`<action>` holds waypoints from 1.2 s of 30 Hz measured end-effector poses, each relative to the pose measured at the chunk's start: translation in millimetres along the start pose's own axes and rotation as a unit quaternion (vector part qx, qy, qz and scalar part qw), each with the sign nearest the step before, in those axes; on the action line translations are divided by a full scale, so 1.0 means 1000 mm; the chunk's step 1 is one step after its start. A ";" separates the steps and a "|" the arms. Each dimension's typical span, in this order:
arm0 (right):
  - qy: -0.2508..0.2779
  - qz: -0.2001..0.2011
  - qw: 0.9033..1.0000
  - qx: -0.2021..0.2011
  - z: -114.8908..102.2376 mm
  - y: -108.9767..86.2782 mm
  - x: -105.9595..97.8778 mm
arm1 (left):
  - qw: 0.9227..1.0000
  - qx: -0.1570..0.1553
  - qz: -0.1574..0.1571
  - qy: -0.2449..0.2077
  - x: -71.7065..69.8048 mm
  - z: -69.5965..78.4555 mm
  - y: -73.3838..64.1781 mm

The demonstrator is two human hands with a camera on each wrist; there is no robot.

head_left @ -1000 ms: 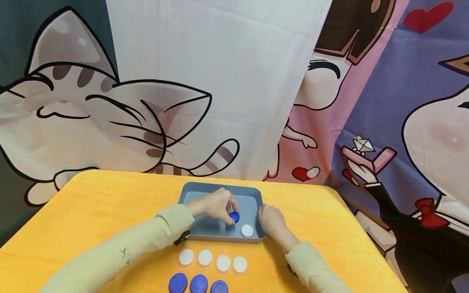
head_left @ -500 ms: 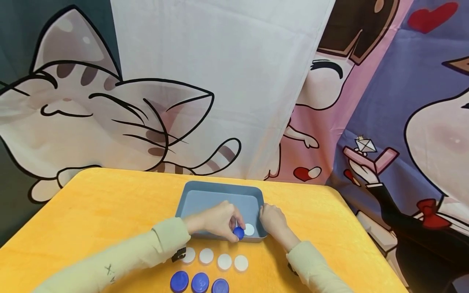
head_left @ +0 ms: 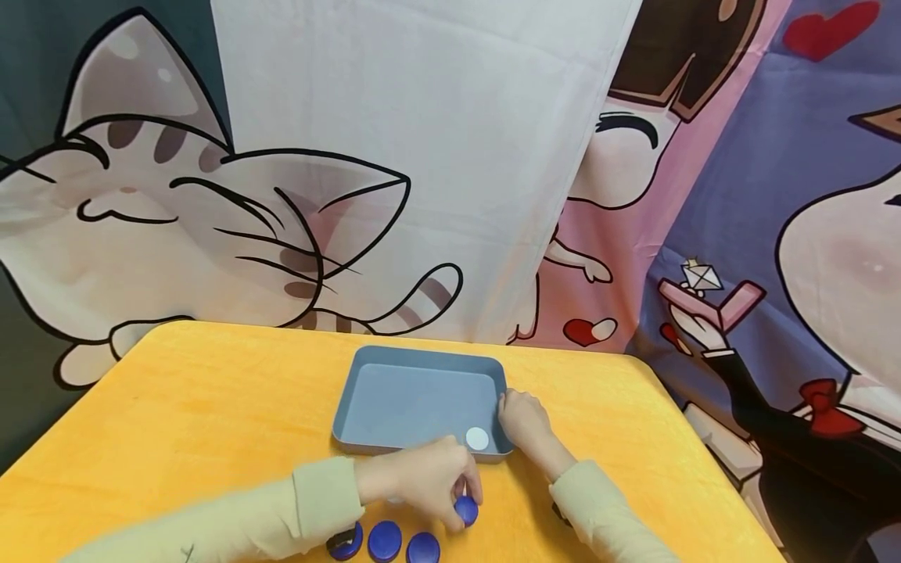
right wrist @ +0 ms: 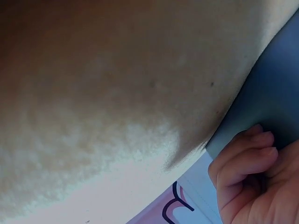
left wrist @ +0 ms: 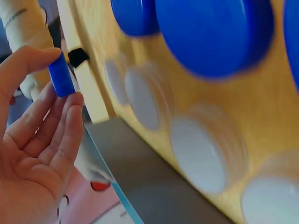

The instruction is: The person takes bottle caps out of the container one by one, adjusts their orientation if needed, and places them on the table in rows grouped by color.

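Observation:
My left hand (head_left: 432, 478) pinches a blue bottle cap (head_left: 466, 511) between thumb and fingertips, in front of the tray. The left wrist view shows this blue cap (left wrist: 61, 74) edge-on, apart from the others. At the right side of the grey-blue tray (head_left: 415, 446), my right hand (head_left: 524, 422) holds the rim with curled fingers. Seen from the right wrist, these fingers (right wrist: 245, 163) bend beside the tray wall. One white cap (head_left: 476, 439) lies in the tray's near right corner. Several white caps (left wrist: 198, 154) on the table are mostly hidden by my left hand in the head view.
Blue caps (head_left: 385, 541) lie in a row near the bottom of the head view, one partly behind the left wrist. A yellow cloth (head_left: 232, 407) covers the table. Behind it hangs a printed cartoon curtain (head_left: 436, 156).
The left hand has carried the blue cap from over the tray, across its near wall, to the table in front. It now covers the white caps. The right hand stays at the rim.

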State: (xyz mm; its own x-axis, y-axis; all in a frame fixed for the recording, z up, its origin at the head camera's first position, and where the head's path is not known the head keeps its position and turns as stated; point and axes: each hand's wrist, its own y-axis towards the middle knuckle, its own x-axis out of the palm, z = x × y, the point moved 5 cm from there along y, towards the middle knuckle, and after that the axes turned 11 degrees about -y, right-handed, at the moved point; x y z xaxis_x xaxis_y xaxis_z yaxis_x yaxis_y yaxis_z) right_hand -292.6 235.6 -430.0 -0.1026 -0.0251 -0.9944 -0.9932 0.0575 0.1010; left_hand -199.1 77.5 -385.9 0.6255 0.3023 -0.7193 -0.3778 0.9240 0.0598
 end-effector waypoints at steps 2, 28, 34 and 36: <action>-0.002 0.000 1.000 -0.002 0.000 0.001 0.001 | 1.000 0.006 -0.006 0.007 0.007 0.004 -0.002; -0.009 -0.011 1.000 0.001 0.000 0.001 0.000 | 0.997 0.059 -0.025 0.033 0.042 0.013 -0.012; -0.011 -0.013 1.000 0.000 0.001 0.002 0.002 | 0.997 0.055 -0.031 0.046 0.046 0.012 -0.013; -0.014 -0.011 1.000 -0.001 0.001 0.003 0.002 | 0.997 0.054 -0.031 0.043 0.047 0.011 -0.013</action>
State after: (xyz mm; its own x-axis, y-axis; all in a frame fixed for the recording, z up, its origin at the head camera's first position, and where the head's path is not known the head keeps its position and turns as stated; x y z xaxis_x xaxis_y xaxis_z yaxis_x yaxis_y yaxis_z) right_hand -295.4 236.9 -431.8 -0.0785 0.0012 -0.9969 -0.9954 0.0555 0.0785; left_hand -157.4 82.1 -412.9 0.5820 0.2274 -0.7808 -0.2627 0.9612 0.0841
